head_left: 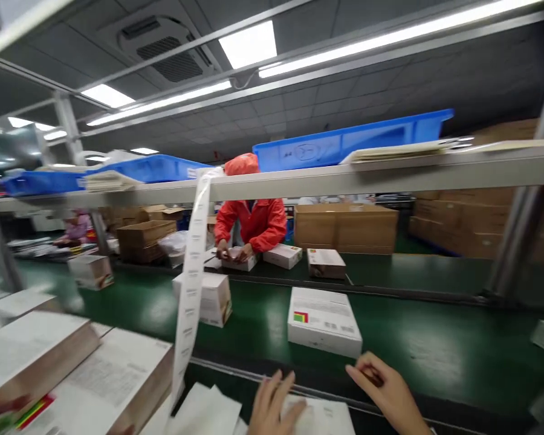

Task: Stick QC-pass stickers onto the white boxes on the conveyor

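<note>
My left hand (272, 408) is at the bottom edge with its fingers stretched out, resting on or just over the near left side of a white carton (329, 417). My right hand (385, 386) is up and to the right of that carton, its fingers curled in toward the thumb. Whatever it pinches, if anything, is hidden or too small to make out. Just beyond it, a white box with a coloured square (324, 320) lies flat on the green conveyor belt (435, 356). White paper sheets (208, 411) lie left of my left hand.
A long strip of labels (193, 290) hangs from the overhead shelf (299, 184), which bears blue trays (353, 142). White boxes (122, 374) are stacked at left; another white box (213, 299) stands on the belt. Across it, a person in red (251, 223) handles a box.
</note>
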### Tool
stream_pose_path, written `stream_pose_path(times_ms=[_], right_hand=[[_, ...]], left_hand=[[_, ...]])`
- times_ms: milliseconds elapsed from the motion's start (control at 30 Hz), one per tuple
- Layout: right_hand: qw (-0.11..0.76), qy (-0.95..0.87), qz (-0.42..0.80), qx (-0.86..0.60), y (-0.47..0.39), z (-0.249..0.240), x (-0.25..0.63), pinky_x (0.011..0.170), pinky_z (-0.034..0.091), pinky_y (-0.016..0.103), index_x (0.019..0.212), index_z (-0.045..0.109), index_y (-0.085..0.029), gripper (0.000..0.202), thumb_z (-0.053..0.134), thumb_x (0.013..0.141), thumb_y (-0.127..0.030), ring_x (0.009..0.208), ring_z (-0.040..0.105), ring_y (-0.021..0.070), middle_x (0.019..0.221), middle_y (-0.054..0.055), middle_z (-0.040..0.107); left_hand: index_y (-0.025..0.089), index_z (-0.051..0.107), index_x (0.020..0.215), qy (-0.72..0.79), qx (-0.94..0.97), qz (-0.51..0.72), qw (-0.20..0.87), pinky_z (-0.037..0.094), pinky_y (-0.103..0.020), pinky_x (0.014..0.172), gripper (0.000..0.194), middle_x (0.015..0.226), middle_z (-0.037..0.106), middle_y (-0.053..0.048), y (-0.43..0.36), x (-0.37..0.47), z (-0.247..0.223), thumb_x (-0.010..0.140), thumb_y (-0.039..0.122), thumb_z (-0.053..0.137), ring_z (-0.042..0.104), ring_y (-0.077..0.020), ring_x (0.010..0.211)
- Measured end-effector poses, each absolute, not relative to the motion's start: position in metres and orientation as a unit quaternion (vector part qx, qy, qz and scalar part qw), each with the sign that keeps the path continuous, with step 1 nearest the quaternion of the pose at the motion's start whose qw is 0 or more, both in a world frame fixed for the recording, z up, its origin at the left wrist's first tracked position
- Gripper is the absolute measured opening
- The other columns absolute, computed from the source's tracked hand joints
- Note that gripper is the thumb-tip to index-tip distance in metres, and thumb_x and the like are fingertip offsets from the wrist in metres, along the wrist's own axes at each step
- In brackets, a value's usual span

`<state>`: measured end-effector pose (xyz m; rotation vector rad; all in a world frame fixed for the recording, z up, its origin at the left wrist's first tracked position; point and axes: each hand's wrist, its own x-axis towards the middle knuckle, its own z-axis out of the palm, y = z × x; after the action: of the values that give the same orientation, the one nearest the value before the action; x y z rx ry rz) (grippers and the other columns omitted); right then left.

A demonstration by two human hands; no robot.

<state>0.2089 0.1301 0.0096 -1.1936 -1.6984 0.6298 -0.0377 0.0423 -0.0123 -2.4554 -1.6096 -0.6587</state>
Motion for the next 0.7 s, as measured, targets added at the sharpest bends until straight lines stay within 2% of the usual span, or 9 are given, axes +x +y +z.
stream_pose_path(times_ms=[67,200,367,500,700], right_hand=[[0.442,-0.717,0.182,-0.507,0.152,0.03,0.209,0.052,0.035,0.025,0.056,0.048,-0.021,0.028,0.054,0.068,-0.045,0.054,0.043,0.0146,0.055,-0.002,0.041],[0.377,-0.759,0.124,-0.517,0.19,0.049,0.197,0.057,0.034,0.024,0.058,0.053,-0.02,0.026,0.055,0.068,-0.044,0.058,0.047,0.0153,0.052,-0.002,0.046],[0.34,-0.773,0.127,-0.52,0.218,0.039,0.176,0.063,0.033,0.023,0.056,0.053,-0.019,0.028,0.055,0.067,-0.045,0.059,0.049,0.0139,0.05,-0.004,0.05],[0.322,-0.774,0.139,-0.527,0.226,0.033,0.162,0.058,0.031,0.022,0.058,0.055,-0.019,0.03,0.054,0.067,-0.047,0.057,0.05,0.0129,0.054,-0.003,0.054],[0.285,-0.786,0.132,-0.532,0.231,0.034,0.139,0.058,0.028,0.022,0.059,0.054,-0.019,0.03,0.054,0.068,-0.048,0.057,0.05,0.0126,0.057,-0.003,0.057]], left_hand=[[0.032,0.043,0.12,-0.51,-0.818,-0.259,0.063,0.024,-0.053,0.098,0.038,0.136,0.029,0.0,0.077,-0.039,0.017,0.083,0.04,0.04,0.023,-0.0294,0.124],[0.026,0.045,0.119,-0.553,-0.782,-0.286,-0.026,0.023,-0.051,0.097,0.04,0.133,0.034,-0.003,0.152,-0.033,0.05,0.082,0.042,0.041,0.021,-0.0281,0.124],[0.03,0.05,0.116,-0.59,-0.765,-0.23,-0.117,0.017,-0.05,0.098,0.045,0.133,0.035,-0.002,0.204,-0.027,0.035,0.078,0.053,0.042,0.021,-0.0293,0.124],[0.032,0.053,0.111,-0.617,-0.741,-0.236,-0.122,0.016,-0.05,0.098,0.044,0.132,0.036,0.0,0.209,-0.029,0.026,0.077,0.057,0.04,0.019,-0.029,0.124],[0.035,0.054,0.107,-0.647,-0.713,-0.25,-0.105,0.006,-0.056,0.096,0.042,0.13,0.038,0.003,0.206,-0.037,0.025,0.074,0.058,0.044,0.019,-0.0293,0.123]])
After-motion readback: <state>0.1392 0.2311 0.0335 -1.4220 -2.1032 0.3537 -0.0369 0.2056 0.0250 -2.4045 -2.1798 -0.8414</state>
